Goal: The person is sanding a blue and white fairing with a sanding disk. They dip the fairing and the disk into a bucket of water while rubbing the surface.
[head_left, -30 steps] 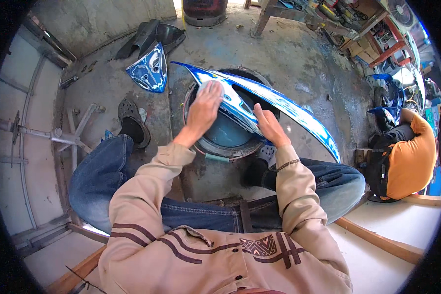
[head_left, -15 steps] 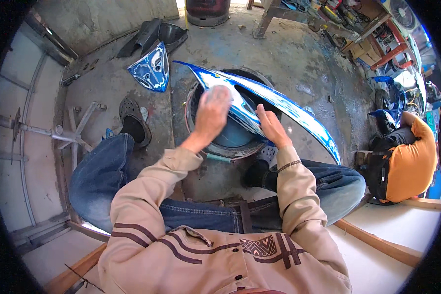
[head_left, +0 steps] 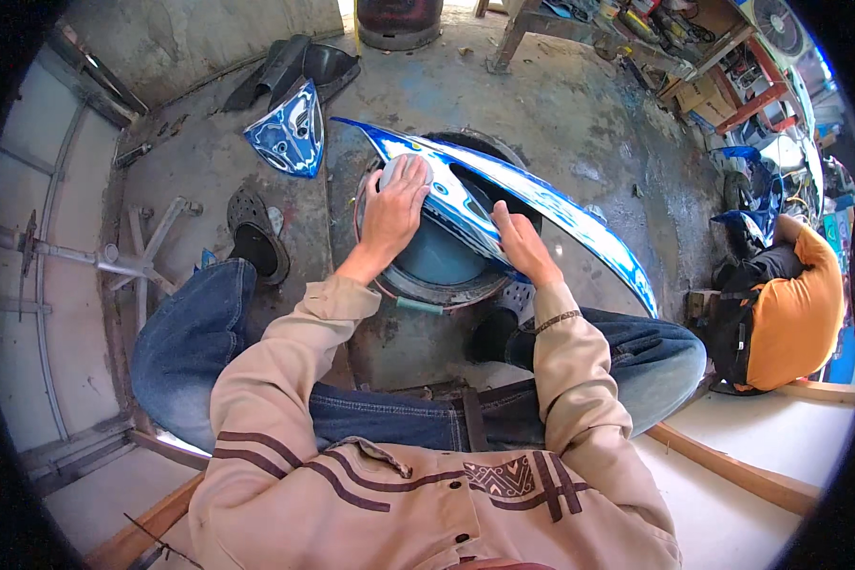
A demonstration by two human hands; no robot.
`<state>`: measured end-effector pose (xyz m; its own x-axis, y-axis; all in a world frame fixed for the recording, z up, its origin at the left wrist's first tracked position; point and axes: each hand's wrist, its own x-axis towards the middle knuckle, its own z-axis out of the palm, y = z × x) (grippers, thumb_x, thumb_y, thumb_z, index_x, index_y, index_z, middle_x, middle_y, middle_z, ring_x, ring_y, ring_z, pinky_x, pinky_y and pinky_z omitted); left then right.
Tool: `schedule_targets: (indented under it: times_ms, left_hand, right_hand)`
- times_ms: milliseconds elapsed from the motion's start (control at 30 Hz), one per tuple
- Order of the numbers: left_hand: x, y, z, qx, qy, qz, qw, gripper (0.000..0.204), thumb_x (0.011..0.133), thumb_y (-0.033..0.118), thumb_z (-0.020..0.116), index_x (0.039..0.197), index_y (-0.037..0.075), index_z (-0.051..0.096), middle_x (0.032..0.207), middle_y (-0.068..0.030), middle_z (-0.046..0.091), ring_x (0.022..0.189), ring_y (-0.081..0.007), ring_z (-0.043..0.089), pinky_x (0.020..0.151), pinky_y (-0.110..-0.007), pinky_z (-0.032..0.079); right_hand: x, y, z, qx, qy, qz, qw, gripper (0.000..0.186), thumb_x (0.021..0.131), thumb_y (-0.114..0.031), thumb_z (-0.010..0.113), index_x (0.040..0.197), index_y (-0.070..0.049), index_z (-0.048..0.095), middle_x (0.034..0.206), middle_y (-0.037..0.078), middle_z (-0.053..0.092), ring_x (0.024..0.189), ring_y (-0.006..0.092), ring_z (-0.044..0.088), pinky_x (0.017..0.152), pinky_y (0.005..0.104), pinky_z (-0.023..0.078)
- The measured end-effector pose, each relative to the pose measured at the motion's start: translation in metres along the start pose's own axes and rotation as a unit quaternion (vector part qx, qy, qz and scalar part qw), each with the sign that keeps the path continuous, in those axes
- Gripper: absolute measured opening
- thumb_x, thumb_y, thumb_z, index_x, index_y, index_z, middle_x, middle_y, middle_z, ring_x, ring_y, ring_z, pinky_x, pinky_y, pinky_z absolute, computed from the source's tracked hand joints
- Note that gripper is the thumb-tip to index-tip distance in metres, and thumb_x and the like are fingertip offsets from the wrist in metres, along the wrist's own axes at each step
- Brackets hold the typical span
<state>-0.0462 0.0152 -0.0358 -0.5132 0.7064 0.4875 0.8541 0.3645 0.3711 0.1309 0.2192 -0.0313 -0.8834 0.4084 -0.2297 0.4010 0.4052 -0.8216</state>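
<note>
A long blue-and-white body panel (head_left: 568,213), curved and pointed, lies slantwise across a round black tub (head_left: 426,293) that holds bluish water. My left hand (head_left: 390,220) presses a round pale grey pad (head_left: 413,170) onto the panel's narrow upper-left part, with the fingers lying over it. Along the panel's near inner edge, my right hand (head_left: 526,245) grips it, thumb on top; the fingers underneath are mostly hidden. A smaller blue-and-white panel (head_left: 288,132) rests on the floor to the left.
Black plastic parts (head_left: 294,71) lie behind the small panel. At left stands a metal-legged stand (head_left: 142,261). A cluttered workbench (head_left: 598,38) is at the far right. A person in an orange shirt (head_left: 796,318) crouches at right beside more blue parts. A dark red drum (head_left: 399,21) stands at the back.
My left hand has shifted slightly left and toward the panel's far tip, and the pale pad now shows under its fingers. My right hand keeps its grip on the panel.
</note>
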Motion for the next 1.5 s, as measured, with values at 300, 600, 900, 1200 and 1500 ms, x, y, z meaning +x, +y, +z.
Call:
schedule_targets:
  times_ms: [300,600,900,1200,1500]
  left_hand:
    - [-0.033,0.062,0.016,-0.116,-0.08,0.156,0.978,0.046,0.106,0.022,0.063,0.15,0.01,0.064,0.158,-0.0079,0.061,0.153,-0.0257,0.048,0.121,-0.055,0.032]
    - [-0.002,-0.018,0.001,0.002,0.001,-0.035,0.999,0.039,0.109,0.021,0.056,0.143,0.008,0.068,0.155,-0.0114,0.063,0.153,-0.0271,0.048,0.116,-0.055,0.034]
    - [-0.042,0.076,0.015,-0.058,-0.08,0.144,0.985,0.048,0.105,0.026,0.064,0.151,0.013,0.063,0.159,-0.0081,0.059,0.153,-0.0269,0.048,0.116,-0.055,0.034]
    - [-0.005,-0.008,-0.003,0.027,-0.029,-0.005,0.999,0.043,0.109,0.022,0.055,0.15,0.009,0.063,0.154,-0.012,0.063,0.148,-0.0286,0.053,0.115,-0.055,0.034]
    - [-0.045,0.082,0.016,-0.029,-0.084,0.161,0.983,0.045,0.103,0.023,0.064,0.147,0.011,0.066,0.158,-0.0083,0.061,0.152,-0.0238,0.05,0.114,-0.057,0.033]
  right_hand:
    - [-0.001,-0.002,0.003,0.034,0.032,-0.035,0.998,0.086,0.114,-0.065,0.032,0.083,0.009,0.061,0.072,0.022,0.062,0.072,0.0296,0.057,0.075,0.05,0.045]
    - [-0.002,-0.007,0.003,0.011,0.004,0.0,1.0,0.091,0.113,-0.07,0.028,0.11,0.01,0.072,0.079,0.012,0.061,0.08,0.021,0.058,0.08,0.041,0.046]
    - [0.0,0.001,0.001,0.05,0.022,-0.014,0.998,0.09,0.112,-0.069,0.032,0.088,0.011,0.065,0.078,0.023,0.066,0.078,0.0262,0.06,0.079,0.0477,0.047]
    - [0.001,0.004,0.001,0.016,-0.009,-0.01,1.0,0.091,0.112,-0.071,0.027,0.104,0.008,0.072,0.077,0.01,0.06,0.078,0.0201,0.056,0.078,0.0392,0.046]
    - [0.0,0.004,0.002,0.034,0.024,-0.015,0.999,0.086,0.113,-0.067,0.032,0.09,0.009,0.066,0.078,0.022,0.067,0.078,0.0291,0.061,0.08,0.0482,0.048]
